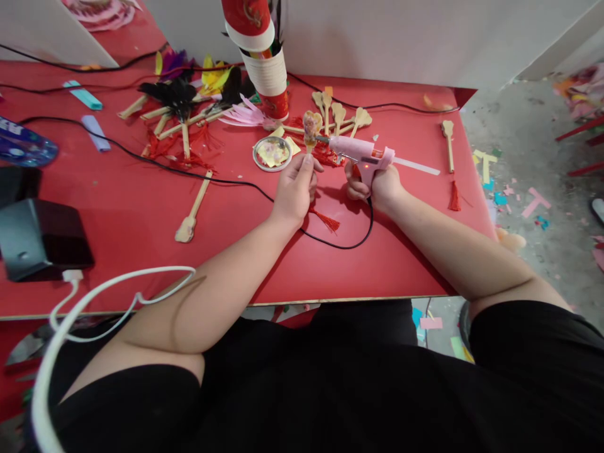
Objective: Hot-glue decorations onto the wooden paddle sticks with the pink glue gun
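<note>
Between the thumb and fingers of my left hand (297,189) a small wooden stick with a wide decorated head (311,128) stands upright, a red tassel (325,220) hanging below the hand. My right hand (377,182) is wrapped round a pink hot glue gun (356,151) with a lit orange light. Its nozzle points left, at the stick's head; whether it touches cannot be made out. A clear glue stick (418,165) juts from the gun's back. Just left of the held stick lies a small round dish (272,165) with yellowish pieces in and around it.
Several similar wooden sticks (338,116) lie behind the glue gun, one (448,146) at right, another (193,211) at left. Feathered sticks (182,104) pile up back left. Stacked paper cups (265,69) stand behind. A black cord (226,181) crosses the red table (226,264).
</note>
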`<state>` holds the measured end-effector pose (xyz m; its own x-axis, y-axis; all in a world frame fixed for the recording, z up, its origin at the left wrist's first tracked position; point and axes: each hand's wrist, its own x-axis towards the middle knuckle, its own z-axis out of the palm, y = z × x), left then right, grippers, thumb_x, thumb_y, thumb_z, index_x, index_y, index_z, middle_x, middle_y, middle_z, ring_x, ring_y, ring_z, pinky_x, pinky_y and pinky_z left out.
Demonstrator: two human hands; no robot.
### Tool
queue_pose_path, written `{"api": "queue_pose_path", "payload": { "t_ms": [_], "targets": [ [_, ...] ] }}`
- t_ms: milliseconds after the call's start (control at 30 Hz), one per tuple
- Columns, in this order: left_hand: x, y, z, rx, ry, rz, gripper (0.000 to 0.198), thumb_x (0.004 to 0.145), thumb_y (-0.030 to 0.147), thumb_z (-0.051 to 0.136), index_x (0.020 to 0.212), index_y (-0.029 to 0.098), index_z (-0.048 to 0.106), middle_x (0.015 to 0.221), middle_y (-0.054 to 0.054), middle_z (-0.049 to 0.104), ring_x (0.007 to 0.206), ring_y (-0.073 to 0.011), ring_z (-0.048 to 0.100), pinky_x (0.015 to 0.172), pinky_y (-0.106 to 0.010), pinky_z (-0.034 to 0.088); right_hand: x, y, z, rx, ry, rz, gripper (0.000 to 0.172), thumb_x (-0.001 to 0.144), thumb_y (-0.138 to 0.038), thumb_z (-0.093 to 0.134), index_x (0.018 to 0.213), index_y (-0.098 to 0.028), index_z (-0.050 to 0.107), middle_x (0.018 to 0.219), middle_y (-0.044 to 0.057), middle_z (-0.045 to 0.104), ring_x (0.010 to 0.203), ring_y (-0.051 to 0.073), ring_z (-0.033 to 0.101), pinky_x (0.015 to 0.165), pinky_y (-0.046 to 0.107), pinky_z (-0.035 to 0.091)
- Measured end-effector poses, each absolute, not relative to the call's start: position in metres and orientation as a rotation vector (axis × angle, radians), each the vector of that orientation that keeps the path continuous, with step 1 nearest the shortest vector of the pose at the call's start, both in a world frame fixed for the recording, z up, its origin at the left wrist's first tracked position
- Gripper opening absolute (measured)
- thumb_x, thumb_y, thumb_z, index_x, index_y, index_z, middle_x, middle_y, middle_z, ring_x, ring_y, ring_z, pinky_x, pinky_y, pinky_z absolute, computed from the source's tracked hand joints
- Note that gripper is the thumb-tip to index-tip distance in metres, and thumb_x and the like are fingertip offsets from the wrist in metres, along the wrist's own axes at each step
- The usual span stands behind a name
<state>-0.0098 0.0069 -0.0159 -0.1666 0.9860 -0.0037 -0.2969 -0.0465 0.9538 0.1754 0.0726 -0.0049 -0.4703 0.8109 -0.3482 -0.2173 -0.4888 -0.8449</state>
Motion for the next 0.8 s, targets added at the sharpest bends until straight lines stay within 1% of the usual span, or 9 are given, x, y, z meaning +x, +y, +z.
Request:
{"api": "queue_pose_path", "payload": {
  "t_ms": [133,267,467,533,700,800],
  "targets": [
    [-0.0090,0.0055,-0.0099,0.891,1.089,1.437,0.049,0.110,0.067,0.069,0.088,0.025,0.059,0.056,0.010,0.031,0.044,-0.0091,0.017,0.043,-0.024,0.016,0.1756,0.0718,-0.0032,-1.047,-0.996,2.016,0.044,0.109,-0.065,0.048,0.086,-0.028,0.053,0.048,-0.006,0.032,0.041,0.016,0.026,0.041,0.032,0.030],
    [-0.0098,0.0048,-0.0072,0.876,1.089,1.421,0.047,0.111,0.065,0.068,0.088,0.025,0.060,0.057,0.010,0.030,0.044,-0.0094,0.018,0.043,-0.024,0.016,0.1755,0.0714,-0.0020,-1.027,-0.998,2.011,0.047,0.109,-0.068,0.048,0.084,-0.028,0.052,0.049,-0.007,0.029,0.040,0.015,0.022,0.041,0.031,0.028],
    [-0.0128,0.0086,-0.0110,0.862,1.071,1.461,0.059,0.101,0.080,0.075,0.087,0.025,0.058,0.057,0.010,0.028,0.044,-0.0081,0.016,0.044,-0.026,0.014,0.1765,0.0722,-0.0012,-1.040,-1.018,1.999,0.049,0.108,-0.072,0.051,0.086,-0.028,0.053,0.049,-0.008,0.030,0.041,0.016,0.022,0.041,0.032,0.028],
    [-0.0132,0.0092,-0.0117,0.869,1.067,1.468,0.060,0.101,0.081,0.074,0.087,0.025,0.058,0.057,0.010,0.027,0.044,-0.0082,0.017,0.044,-0.027,0.014,0.1771,0.0724,-0.0009,-1.028,-1.014,2.034,0.050,0.108,-0.073,0.049,0.086,-0.028,0.051,0.048,-0.008,0.028,0.040,0.016,0.022,0.041,0.032,0.029],
    [-0.0125,0.0066,-0.0112,0.887,1.047,1.453,0.055,0.104,0.077,0.073,0.088,0.025,0.060,0.056,0.010,0.028,0.044,-0.0087,0.018,0.044,-0.026,0.014,0.1760,0.0711,-0.0001,-1.009,-1.005,2.001,0.045,0.109,-0.067,0.048,0.088,-0.027,0.054,0.051,-0.007,0.032,0.041,0.015,0.021,0.041,0.032,0.027],
    [-0.0119,0.0047,-0.0096,0.894,1.055,1.453,0.053,0.107,0.073,0.072,0.088,0.025,0.061,0.057,0.010,0.027,0.045,-0.0085,0.017,0.044,-0.025,0.015,0.1744,0.0697,0.0008,-1.043,-1.020,1.979,0.046,0.109,-0.067,0.047,0.088,-0.028,0.054,0.051,-0.007,0.032,0.041,0.015,0.021,0.041,0.033,0.026]
  ]
}}
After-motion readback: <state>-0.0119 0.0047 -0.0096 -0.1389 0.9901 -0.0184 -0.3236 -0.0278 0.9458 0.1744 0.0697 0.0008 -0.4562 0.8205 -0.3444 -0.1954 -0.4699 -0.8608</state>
